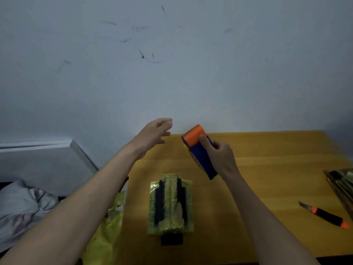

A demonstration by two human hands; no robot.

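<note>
My right hand grips a blue and orange box and holds it tilted above the back of the yellow wooden table. The orange end of the box points up toward the wall. My left hand hovers to the left of the box with its fingers loosely spread, touching nothing. Nearer to me on the table lies a package wrapped in yellow-green plastic with two black strips along it.
An orange and black utility knife lies at the right of the table, blade out. Shiny packaging sits at the right edge. A yellow plastic bag hangs off the table's left side. A bed with grey cloth is on the left.
</note>
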